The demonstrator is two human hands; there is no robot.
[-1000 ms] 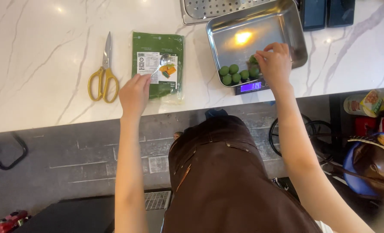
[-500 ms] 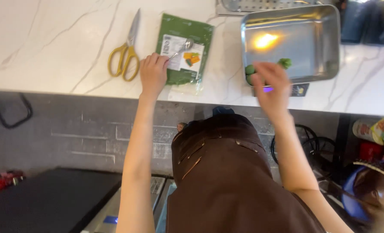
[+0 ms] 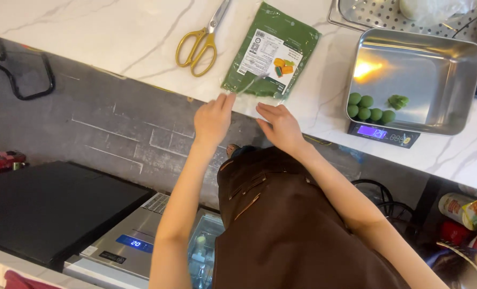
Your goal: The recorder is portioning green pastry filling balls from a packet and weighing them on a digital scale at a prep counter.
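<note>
1. Head view: green plastic food pouch with a white label (image 3: 270, 52) lies flat on the white marble counter (image 3: 88, 37), upper centre of frame, its clear lower edge at the counter's front.
2. Left hand (image 3: 213, 119) at the pouch's lower-left corner, fingertips on the clear edge, fingers loosely curled; real pinch or just touching, cannot tell.
3. Right hand (image 3: 281, 126) just below the pouch's lower edge, fingers extended and mostly open, holding nothing visible.
4. Progress judgement: some round green pieces (image 3: 368, 107) already sit in the steel tray (image 3: 442, 115) on the digital scale (image 3: 383, 134), right of frame; the pouch is being handled at its edge.
5. Yellow-handled scissors (image 3: 200, 45) lie left of the pouch, untouched.
6. Brown apron (image 3: 286, 225) fills lower centre.
</note>
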